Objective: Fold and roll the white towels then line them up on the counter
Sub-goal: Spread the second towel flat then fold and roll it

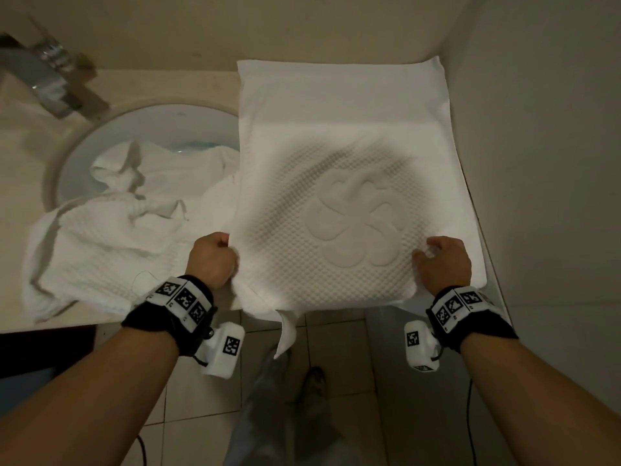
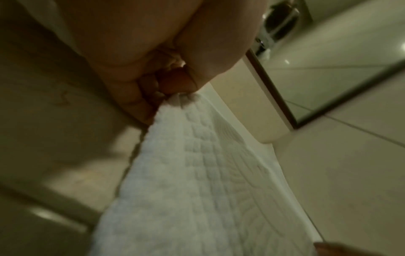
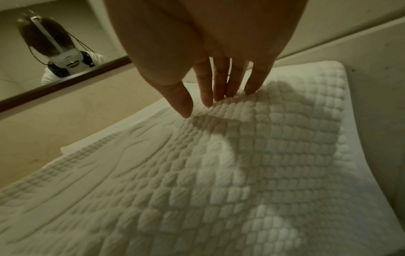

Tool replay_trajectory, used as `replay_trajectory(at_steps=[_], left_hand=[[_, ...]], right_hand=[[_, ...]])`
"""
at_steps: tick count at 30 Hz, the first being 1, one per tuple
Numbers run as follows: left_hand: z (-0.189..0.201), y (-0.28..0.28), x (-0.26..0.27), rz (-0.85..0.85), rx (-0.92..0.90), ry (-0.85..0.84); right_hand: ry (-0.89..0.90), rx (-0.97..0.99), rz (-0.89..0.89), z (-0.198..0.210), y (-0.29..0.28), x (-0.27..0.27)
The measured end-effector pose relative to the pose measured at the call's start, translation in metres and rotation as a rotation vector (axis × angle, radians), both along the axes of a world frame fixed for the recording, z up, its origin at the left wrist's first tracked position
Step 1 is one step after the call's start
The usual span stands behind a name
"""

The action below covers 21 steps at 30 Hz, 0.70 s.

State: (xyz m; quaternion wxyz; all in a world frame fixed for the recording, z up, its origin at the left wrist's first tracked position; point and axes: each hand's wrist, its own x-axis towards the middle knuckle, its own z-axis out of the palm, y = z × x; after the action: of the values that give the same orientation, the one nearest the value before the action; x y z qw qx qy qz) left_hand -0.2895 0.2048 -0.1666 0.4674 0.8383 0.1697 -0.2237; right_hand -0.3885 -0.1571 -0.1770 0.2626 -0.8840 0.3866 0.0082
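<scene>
A white towel (image 1: 353, 213) with a raised flower pattern lies spread on the right end of the beige counter (image 1: 16, 169), and its near edge hangs over the front. My left hand (image 1: 215, 257) pinches the towel's left edge between thumb and curled fingers; in the left wrist view the left hand (image 2: 166, 86) holds the towel (image 2: 197, 190), which hangs below it. My right hand (image 1: 438, 260) rests on the towel's right side. Its straight fingers (image 3: 203, 93) touch the quilted cloth (image 3: 219, 173) with their tips.
A crumpled pile of white towels (image 1: 111, 237) lies on the counter at the left and spills into the round sink (image 1: 161, 126). A chrome tap (image 1: 50, 82) stands at the back left. A wall (image 1: 537, 163) closes the right side. Tiled floor (image 1: 336, 348) lies below the counter edge.
</scene>
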Motion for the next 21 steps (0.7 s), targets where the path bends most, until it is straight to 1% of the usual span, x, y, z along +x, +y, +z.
replay_trajectory(at_steps=[3, 5, 8, 10, 14, 16, 18, 19, 21], left_hand=[[-0.002, -0.004, -0.011, 0.064, -0.075, 0.004], [-0.005, -0.007, -0.023, 0.012, -0.053, -0.027], [-0.008, -0.009, -0.040, -0.072, 0.037, -0.078], [-0.011, -0.007, -0.049, -0.051, 0.065, -0.088], [-0.013, -0.002, -0.066, 0.023, 0.057, -0.090], [-0.013, -0.002, -0.074, 0.038, 0.107, -0.107], [-0.012, -0.003, -0.082, 0.008, 0.209, -0.132], [-0.011, -0.004, -0.085, -0.006, 0.259, -0.149], [-0.011, -0.007, -0.092, 0.017, 0.309, -0.193]], right_hand=[[-0.005, 0.004, -0.006, -0.001, 0.000, -0.001], [-0.006, 0.014, -0.024, -0.001, 0.000, -0.001], [-0.020, 0.025, -0.024, -0.001, 0.001, -0.005], [-0.035, 0.020, -0.017, -0.003, 0.001, -0.008], [-0.087, 0.007, -0.006, -0.007, 0.006, -0.018], [-0.110, 0.000, 0.004, -0.008, 0.008, -0.025], [-0.120, 0.021, 0.030, -0.010, 0.008, -0.031], [-0.112, 0.034, 0.052, -0.011, 0.008, -0.033], [-0.057, 0.041, 0.105, -0.009, 0.006, -0.034]])
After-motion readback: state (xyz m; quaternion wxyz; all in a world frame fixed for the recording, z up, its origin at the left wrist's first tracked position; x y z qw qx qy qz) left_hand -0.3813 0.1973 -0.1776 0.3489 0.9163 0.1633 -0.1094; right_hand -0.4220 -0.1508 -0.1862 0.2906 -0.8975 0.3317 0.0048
